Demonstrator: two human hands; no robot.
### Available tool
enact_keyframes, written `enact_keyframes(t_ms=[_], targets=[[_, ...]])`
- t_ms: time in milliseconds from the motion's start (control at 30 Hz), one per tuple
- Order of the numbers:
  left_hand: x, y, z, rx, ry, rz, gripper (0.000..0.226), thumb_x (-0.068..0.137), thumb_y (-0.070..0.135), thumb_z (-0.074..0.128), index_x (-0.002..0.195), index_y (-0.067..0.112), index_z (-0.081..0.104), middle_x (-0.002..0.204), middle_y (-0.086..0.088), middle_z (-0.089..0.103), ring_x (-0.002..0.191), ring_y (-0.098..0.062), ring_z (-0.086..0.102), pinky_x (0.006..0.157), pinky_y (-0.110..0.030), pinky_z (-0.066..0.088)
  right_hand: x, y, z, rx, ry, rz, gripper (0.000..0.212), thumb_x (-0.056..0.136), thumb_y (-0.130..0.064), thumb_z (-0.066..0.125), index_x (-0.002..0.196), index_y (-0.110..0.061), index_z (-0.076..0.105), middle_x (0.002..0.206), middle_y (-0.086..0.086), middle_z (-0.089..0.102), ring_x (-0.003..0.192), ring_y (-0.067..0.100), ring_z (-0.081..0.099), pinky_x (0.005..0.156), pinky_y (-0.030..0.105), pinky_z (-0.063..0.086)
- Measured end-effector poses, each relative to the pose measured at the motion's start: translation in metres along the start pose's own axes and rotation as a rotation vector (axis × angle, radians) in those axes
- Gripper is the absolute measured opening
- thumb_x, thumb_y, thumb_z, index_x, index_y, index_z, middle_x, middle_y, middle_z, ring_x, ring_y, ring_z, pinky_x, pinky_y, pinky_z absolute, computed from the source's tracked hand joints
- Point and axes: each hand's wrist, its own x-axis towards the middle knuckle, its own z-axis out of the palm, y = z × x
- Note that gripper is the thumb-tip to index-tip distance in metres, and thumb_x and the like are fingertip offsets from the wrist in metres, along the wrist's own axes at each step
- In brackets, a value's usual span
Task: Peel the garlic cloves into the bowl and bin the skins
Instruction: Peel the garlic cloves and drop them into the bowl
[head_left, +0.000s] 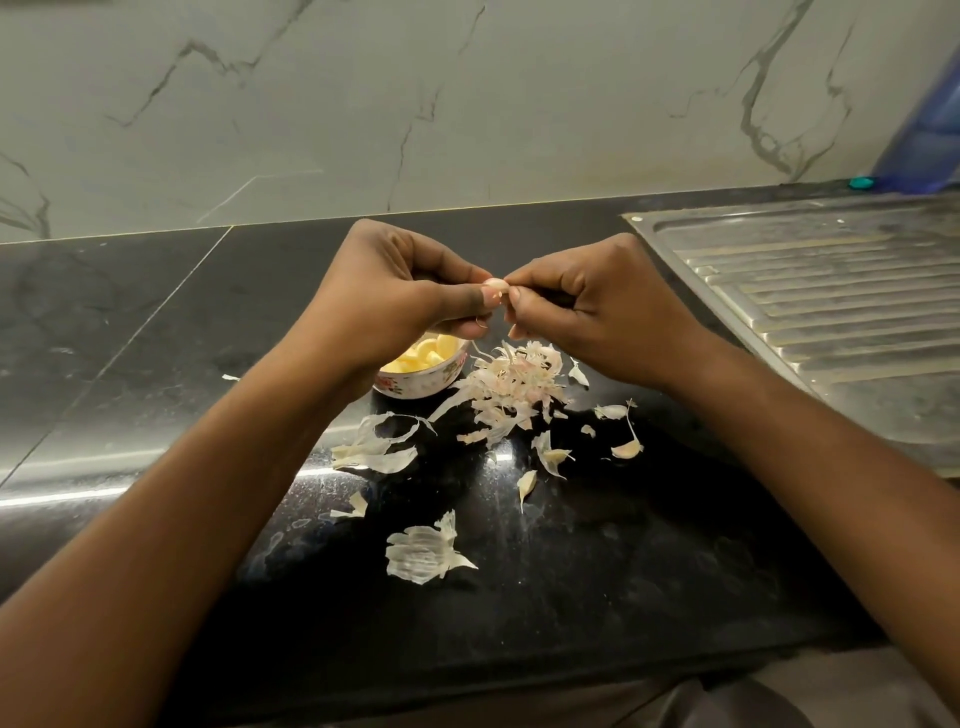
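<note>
One bowl (434, 383), one held clove (494, 284), many loose skins (511, 387).

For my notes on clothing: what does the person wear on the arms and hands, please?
Both forearms are bare to the picture's edge: no sleeves, gloves or watch show. The left hand seems to bear a thin golden ring on a lower finger; the right hand shows none.

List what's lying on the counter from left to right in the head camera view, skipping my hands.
stray skin scrap → bowl → heap of skins → loose garlic clove → steel drainboard
</note>
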Motion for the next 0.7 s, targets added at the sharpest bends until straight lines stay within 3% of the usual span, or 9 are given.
enact_keyframes(t_ms=[167, 400, 700], targets=[[-0.0008, 0.0028, -0.0004, -0.092, -0.002, -0.051, 0.017, 0.083, 0.003, 0.082, 0.099, -0.003, 0.079, 0.088, -0.018, 0.080, 0.076, -0.025, 0.078, 0.074, -0.027, 0.065, -0.0006, -0.0042, 0.0031, -0.008, 0.072, 0.001, 0.017, 0.101, -0.012, 0.067, 0.102, -0.010, 0.084, 0.072, -0.003, 0.076, 0.058, 0.013, 0.071, 0.053, 0.036, 0.055], [-0.0032, 0.0068, 0.0021, -0.175, -0.020, -0.072, 0.021, 0.080, 0.006, 0.080, 0.100, -0.001, 0.078, 0.091, -0.016, 0.081, 0.084, -0.029, 0.081, 0.074, -0.027, 0.065, -0.0007, -0.0026, -0.0016, 0.239, 0.091, 0.142, 0.013, 0.101, -0.011, 0.071, 0.105, -0.004, 0.082, 0.086, 0.004, 0.080, 0.074, 0.013, 0.079, 0.069, 0.029, 0.066], [-0.0031, 0.0093, -0.0022, -0.211, -0.066, -0.163, 0.026, 0.082, 0.006, 0.079, 0.106, -0.005, 0.077, 0.098, -0.021, 0.080, 0.093, -0.035, 0.080, 0.084, -0.037, 0.065, 0.0006, -0.0026, -0.0044, 0.402, 0.031, 0.237, 0.019, 0.098, -0.016, 0.075, 0.107, -0.001, 0.081, 0.090, 0.009, 0.082, 0.080, 0.024, 0.080, 0.074, 0.039, 0.068]])
